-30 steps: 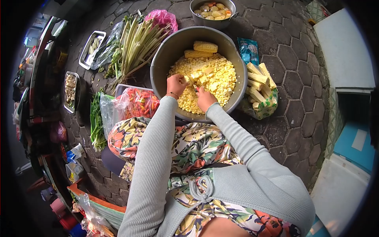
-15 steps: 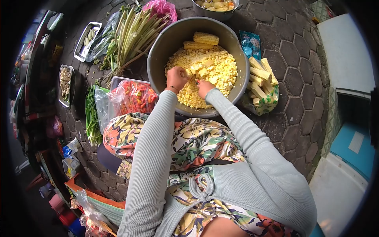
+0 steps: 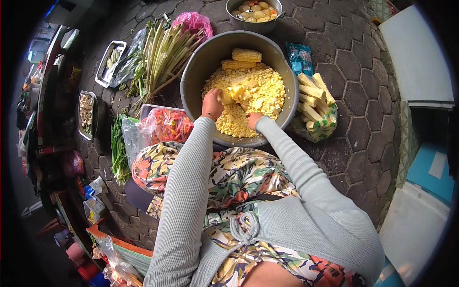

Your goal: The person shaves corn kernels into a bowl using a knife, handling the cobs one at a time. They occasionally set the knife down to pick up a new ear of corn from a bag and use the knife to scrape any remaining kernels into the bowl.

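- Gripping a corn cob [image 3: 224,98] with the left hand [image 3: 212,103], fingers wrapped round its near end, held over the big basin [image 3: 201,62] so that whatever comes off drops straight in.
- Right hand [image 3: 253,118] low at the near rim, closed in a narrow grip; possibly round a small knife, but too little shows to tell what, if anything, is held.
- Cob resting on or just above the heap of cut kernels [image 3: 253,93], which fills much of the basin floor.
- Two whole cobs [image 3: 247,55] lying at the far wall of the basin, probably kept there within reach and apart from the heap.
- Bare cores [image 3: 311,95] stacked in a bag [image 3: 321,129] just right of the basin, beside the right hand, likely the spot for stripped ones.
- Chillies [image 3: 167,125] in a clear bag just left of the basin; lemongrass [image 3: 165,50] fanned out on the paving beyond them; greens [image 3: 117,148] further left.
- Small pot [image 3: 253,10] beyond the basin, cut off by the top edge; contents pale and lumpy, not identifiable.
- Blue packet [image 3: 300,58] between basin and cores; print unreadable.
- Near rim of the basin hidden behind both sleeves and the patterned lap.
- Trays [image 3: 111,60] at far left warped by the lens; contents hard to make out.
- Picture corners dark, everything there lost.
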Demonstrator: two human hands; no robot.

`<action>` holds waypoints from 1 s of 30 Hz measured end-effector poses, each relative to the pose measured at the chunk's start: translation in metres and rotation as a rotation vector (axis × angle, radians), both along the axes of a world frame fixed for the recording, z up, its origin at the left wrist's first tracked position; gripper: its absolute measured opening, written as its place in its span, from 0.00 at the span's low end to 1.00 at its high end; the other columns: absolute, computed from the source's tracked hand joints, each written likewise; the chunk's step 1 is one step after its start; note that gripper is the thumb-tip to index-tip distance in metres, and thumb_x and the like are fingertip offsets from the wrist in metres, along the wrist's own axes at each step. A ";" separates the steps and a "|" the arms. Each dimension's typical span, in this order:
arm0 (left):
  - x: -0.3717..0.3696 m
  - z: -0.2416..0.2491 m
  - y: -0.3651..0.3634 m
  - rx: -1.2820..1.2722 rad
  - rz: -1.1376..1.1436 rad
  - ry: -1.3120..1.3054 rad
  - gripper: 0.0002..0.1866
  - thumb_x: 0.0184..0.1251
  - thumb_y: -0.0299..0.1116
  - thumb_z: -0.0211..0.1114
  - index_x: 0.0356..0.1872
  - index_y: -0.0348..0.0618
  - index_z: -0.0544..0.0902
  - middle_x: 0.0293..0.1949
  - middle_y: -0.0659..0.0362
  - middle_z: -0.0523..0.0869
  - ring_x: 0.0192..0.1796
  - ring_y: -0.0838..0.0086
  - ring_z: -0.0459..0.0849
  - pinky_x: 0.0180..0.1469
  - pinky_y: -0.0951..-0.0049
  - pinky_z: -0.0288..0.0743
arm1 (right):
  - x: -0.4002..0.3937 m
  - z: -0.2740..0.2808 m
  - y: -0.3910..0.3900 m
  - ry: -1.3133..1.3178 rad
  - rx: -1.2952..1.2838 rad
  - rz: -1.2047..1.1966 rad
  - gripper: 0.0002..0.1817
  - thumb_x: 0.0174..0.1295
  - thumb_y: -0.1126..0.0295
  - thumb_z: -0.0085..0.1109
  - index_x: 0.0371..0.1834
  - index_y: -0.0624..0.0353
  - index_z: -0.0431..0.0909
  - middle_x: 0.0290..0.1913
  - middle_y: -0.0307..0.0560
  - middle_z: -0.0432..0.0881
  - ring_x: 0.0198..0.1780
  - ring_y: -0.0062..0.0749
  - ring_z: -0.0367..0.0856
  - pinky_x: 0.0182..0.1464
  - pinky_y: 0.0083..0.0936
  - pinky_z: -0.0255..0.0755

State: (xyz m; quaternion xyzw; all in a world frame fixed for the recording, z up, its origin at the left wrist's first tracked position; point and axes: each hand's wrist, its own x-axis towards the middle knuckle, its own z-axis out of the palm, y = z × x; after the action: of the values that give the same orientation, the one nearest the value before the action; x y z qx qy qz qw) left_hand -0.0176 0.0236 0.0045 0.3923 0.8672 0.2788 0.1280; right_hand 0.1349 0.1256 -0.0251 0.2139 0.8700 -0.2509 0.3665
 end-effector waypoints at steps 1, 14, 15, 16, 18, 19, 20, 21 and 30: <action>0.000 -0.001 0.000 0.051 -0.066 0.021 0.16 0.40 0.20 0.60 0.36 0.40 0.77 0.38 0.51 0.78 0.43 0.56 0.76 0.44 0.66 0.72 | 0.011 0.010 0.002 0.059 -0.051 -0.090 0.17 0.58 0.63 0.45 0.44 0.64 0.73 0.38 0.61 0.77 0.42 0.49 0.77 0.44 0.35 0.71; 0.010 0.004 0.002 0.010 0.257 -0.158 0.24 0.33 0.36 0.76 0.33 0.33 0.80 0.29 0.54 0.83 0.32 0.71 0.81 0.38 0.74 0.74 | -0.011 0.058 -0.013 0.389 -0.010 -0.369 0.14 0.62 0.62 0.40 0.44 0.61 0.64 0.32 0.59 0.79 0.37 0.50 0.78 0.38 0.42 0.71; 0.010 0.003 0.003 0.010 0.258 -0.164 0.24 0.33 0.36 0.76 0.33 0.33 0.80 0.29 0.54 0.83 0.32 0.71 0.81 0.38 0.74 0.74 | -0.011 0.058 -0.012 0.383 -0.009 -0.368 0.14 0.62 0.62 0.40 0.44 0.61 0.64 0.32 0.59 0.79 0.37 0.50 0.78 0.38 0.42 0.71; 0.008 0.002 0.002 0.032 0.254 -0.199 0.24 0.32 0.36 0.76 0.33 0.33 0.80 0.29 0.53 0.83 0.31 0.71 0.82 0.37 0.75 0.74 | -0.012 0.059 -0.011 0.374 -0.009 -0.358 0.14 0.62 0.62 0.40 0.44 0.60 0.64 0.33 0.59 0.79 0.37 0.50 0.78 0.38 0.42 0.71; 0.008 0.003 0.000 0.060 0.235 -0.194 0.24 0.30 0.37 0.77 0.31 0.33 0.81 0.29 0.53 0.83 0.31 0.70 0.82 0.37 0.75 0.75 | -0.013 0.056 -0.012 0.357 -0.016 -0.345 0.14 0.62 0.63 0.40 0.44 0.60 0.64 0.33 0.59 0.79 0.37 0.50 0.78 0.38 0.42 0.71; 0.008 0.005 0.000 0.055 0.238 -0.200 0.24 0.30 0.37 0.77 0.31 0.33 0.81 0.29 0.53 0.83 0.31 0.70 0.82 0.37 0.75 0.75 | -0.012 0.053 -0.012 0.352 -0.006 -0.320 0.14 0.62 0.63 0.40 0.44 0.60 0.65 0.33 0.59 0.79 0.37 0.49 0.78 0.38 0.42 0.71; 0.007 0.007 0.000 0.022 0.212 -0.189 0.23 0.30 0.36 0.77 0.31 0.33 0.81 0.29 0.53 0.83 0.31 0.70 0.82 0.37 0.75 0.75 | -0.013 0.051 -0.011 0.348 0.004 -0.296 0.14 0.62 0.63 0.40 0.44 0.60 0.65 0.33 0.59 0.79 0.37 0.49 0.78 0.39 0.42 0.71; 0.005 0.007 0.000 -0.012 0.187 -0.180 0.22 0.30 0.36 0.77 0.30 0.34 0.81 0.29 0.52 0.83 0.31 0.70 0.82 0.37 0.75 0.75 | -0.015 0.050 -0.010 0.341 0.000 -0.294 0.14 0.62 0.63 0.40 0.44 0.60 0.65 0.33 0.59 0.79 0.37 0.49 0.78 0.39 0.42 0.71; 0.004 0.001 -0.002 0.074 0.122 -0.115 0.18 0.29 0.33 0.76 0.24 0.34 0.81 0.24 0.52 0.82 0.26 0.68 0.81 0.32 0.74 0.73 | -0.017 0.050 -0.017 0.261 0.031 -0.276 0.13 0.63 0.65 0.39 0.44 0.61 0.67 0.37 0.56 0.79 0.40 0.44 0.79 0.41 0.36 0.73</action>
State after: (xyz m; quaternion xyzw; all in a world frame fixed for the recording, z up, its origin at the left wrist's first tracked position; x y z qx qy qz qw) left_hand -0.0135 0.0213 0.0056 0.3267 0.8698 0.3398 0.1459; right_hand 0.1178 0.1087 0.0249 0.3026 0.8763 -0.3110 0.2093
